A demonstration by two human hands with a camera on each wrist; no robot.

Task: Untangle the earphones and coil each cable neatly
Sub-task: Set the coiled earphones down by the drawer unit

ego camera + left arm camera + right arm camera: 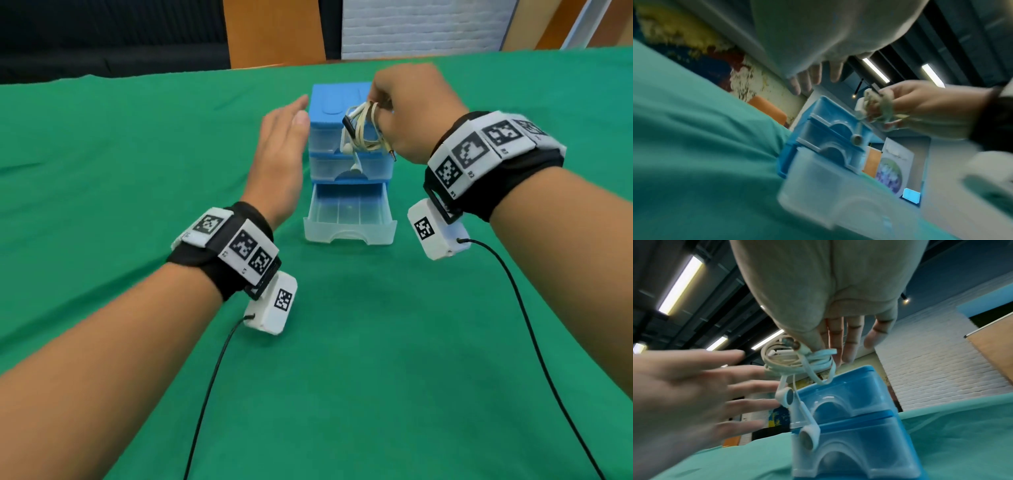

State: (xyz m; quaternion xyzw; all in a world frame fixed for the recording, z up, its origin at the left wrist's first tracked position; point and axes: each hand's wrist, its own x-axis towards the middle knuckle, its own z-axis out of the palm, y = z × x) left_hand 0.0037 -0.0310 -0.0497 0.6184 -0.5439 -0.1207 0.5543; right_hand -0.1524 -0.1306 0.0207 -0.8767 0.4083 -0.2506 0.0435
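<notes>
A tangled bundle of white earphone cables [363, 132] hangs from my right hand [407, 113], which pinches it above the blue drawer unit [335, 102]. Two earbuds [355, 167] and a jack plug dangle below the bundle. In the right wrist view the bundle [797, 360] sits under my thumb and forefinger, with earbuds [786, 396] hanging in front of the drawers. My left hand [281, 150] is held flat with straight fingers, just left of the drawer unit and a little apart from the cables. In the left wrist view the bundle [873, 104] shows in the right hand [925, 110].
The small drawer unit [851, 418] has three clear drawers; the bottom drawer [349, 219] is pulled out and looks empty. A green cloth [376, 359] covers the table. Black sensor cables [534, 342] trail from both wrist cameras toward me.
</notes>
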